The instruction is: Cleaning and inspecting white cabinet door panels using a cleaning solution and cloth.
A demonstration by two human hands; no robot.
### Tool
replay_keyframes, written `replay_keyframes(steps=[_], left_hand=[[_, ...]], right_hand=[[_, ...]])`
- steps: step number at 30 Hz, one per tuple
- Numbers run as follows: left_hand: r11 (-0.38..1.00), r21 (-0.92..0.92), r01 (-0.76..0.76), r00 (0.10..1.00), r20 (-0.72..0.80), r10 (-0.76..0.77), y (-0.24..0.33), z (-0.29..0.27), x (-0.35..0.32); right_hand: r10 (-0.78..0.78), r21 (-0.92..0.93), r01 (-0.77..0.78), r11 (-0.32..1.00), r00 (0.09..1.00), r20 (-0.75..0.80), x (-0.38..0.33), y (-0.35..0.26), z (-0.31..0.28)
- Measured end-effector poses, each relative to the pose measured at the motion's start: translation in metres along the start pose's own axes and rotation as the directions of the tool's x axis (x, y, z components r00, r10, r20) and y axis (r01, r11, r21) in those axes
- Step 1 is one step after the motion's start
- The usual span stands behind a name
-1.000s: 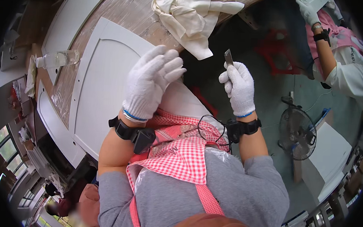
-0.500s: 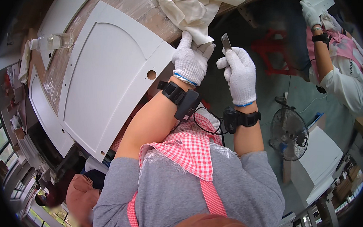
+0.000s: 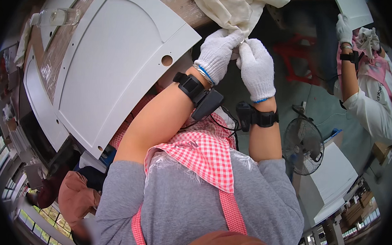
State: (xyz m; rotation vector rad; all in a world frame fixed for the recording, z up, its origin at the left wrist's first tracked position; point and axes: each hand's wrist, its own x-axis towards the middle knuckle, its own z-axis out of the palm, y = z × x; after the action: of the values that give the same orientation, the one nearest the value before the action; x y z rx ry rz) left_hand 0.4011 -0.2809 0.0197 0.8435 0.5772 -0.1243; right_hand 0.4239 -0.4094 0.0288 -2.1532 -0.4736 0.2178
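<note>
Cloth [image 3: 230, 9] corner vanishes inside both gloved grips, left hand [image 3: 217, 50] and right hand [image 3: 257, 68] clenched together.

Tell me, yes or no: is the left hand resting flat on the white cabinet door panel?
No. The left hand is off the white panel, gripping the cream cloth together with the right hand.

Bright daylight, sharp centre, warped rim
</note>
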Motion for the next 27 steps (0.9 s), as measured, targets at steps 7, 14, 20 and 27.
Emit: replay_keyframes(steps=[7, 14, 20, 27], left_hand=[[0.996, 0.086, -0.021, 0.989, -0.141, 0.033, -0.002, 0.016, 0.009], [0.981, 0.194, -0.015, 0.974, -0.217, 0.058, -0.016, 0.018, 0.015], [0.97, 0.232, -0.075, 0.99, -0.1, 0.1, -0.015, 0.003, 0.015], [0.992, 0.045, 0.118, 0.992, 0.034, -0.119, -0.011, -0.002, -0.006]], right_hand=[[0.293, 0.285, -0.273, 0.919, 0.956, -0.029, -0.001, -0.003, 0.004], [0.418, 0.355, -0.371, 0.858, 0.906, -0.064, -0.023, -0.008, -0.006], [0.562, 0.542, -0.43, 0.723, 0.821, -0.099, -0.047, -0.024, -0.025], [0.514, 0.541, -0.403, 0.739, 0.855, -0.066, -0.036, -0.023, -0.023]])
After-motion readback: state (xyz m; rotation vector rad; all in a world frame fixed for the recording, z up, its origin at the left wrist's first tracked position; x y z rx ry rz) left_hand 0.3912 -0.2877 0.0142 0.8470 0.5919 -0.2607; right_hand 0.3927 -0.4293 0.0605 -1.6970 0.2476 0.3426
